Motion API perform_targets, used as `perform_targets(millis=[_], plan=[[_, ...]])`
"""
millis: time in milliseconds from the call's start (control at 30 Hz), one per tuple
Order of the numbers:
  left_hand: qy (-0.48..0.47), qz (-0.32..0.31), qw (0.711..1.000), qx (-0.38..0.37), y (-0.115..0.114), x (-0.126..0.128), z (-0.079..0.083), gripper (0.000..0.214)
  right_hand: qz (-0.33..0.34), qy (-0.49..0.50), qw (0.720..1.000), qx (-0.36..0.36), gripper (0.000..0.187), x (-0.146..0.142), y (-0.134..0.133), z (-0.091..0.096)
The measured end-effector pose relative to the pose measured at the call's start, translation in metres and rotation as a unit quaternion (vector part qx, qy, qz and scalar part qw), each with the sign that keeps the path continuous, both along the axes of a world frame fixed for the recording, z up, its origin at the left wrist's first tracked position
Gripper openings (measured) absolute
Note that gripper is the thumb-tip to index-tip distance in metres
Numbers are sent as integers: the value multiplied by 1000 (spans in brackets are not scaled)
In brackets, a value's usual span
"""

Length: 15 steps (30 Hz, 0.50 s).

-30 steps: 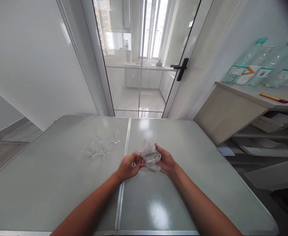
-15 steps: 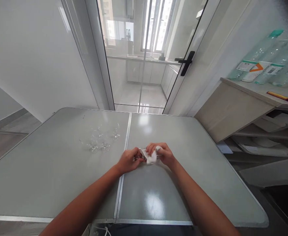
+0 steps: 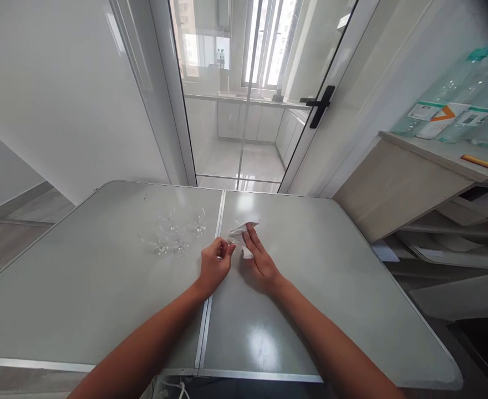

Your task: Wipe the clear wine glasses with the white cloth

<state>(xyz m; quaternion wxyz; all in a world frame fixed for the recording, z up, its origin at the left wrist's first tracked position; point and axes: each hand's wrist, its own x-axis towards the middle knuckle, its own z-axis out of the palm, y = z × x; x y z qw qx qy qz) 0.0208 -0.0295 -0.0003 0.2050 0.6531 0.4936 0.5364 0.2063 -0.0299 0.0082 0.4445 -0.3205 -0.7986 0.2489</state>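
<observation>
My left hand [image 3: 216, 261] is closed in a pinch around a small clear glass [image 3: 231, 240], apparently a stemmed one, just right of the table's centre seam. Most of that glass is hidden by my fingers and the cloth. My right hand [image 3: 261, 263] has its fingers stretched forward, pressing a white cloth [image 3: 250, 223] against the glass; part of the cloth also shows below the fingers. To the left of my hands stand several clear stemmed glasses [image 3: 180, 247] in a loose group, upright on the table.
The grey-green table [image 3: 115, 288] has a metal seam and rim. Beyond its far edge is a glass door with a black handle [image 3: 319, 105]. On the right, a shelf unit [image 3: 364, 194] carries several empty plastic bottles [image 3: 443, 116] and a yellow-red packet [image 3: 483, 163].
My left hand has shifted slightly left with the glass. My right hand has turned, its fingers now straightened forward, and the cloth has moved away from me and opened out.
</observation>
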Motion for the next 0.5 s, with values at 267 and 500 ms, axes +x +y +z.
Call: perform_targets(millis=[267, 500], plan=[[176, -71, 977, 98, -7, 1, -8, 22, -63, -159, 975, 144, 40, 12, 4, 17], [148, -129, 979, 53, -11, 2, -6, 23, -79, 375, 881, -275, 32, -2, 3, 12]])
